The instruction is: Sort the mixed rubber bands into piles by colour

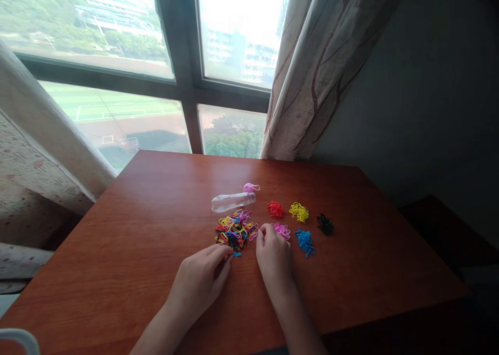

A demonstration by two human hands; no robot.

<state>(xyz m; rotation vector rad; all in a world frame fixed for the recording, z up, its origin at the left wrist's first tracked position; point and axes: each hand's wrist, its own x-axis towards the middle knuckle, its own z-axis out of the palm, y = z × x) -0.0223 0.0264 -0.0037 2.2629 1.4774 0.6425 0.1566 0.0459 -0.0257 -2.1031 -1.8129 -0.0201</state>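
Note:
A mixed pile of coloured rubber bands (235, 227) lies on the table in front of me. My left hand (202, 274) is at the pile's near edge, fingers curled and thumb close to the fingertips; what they hold, if anything, is hidden. Just beyond those fingertips lies a blue rubber band (237, 254). On the pile's right side my right hand (275, 256) pinches at a pink rubber band (253, 234). Partly behind that hand sits a heap of pink bands (282, 231). Separate heaps of red (275, 209), yellow (299, 212), blue (305, 242) and black bands (325, 224) lie farther right.
Behind the pile a clear bottle (233, 202) lies on its side, with a pink cap with a loop (250, 187) beside its neck. The brown wooden table (128, 230) reaches to a window with curtains (307, 69). A white curved object (19, 337) is at bottom left.

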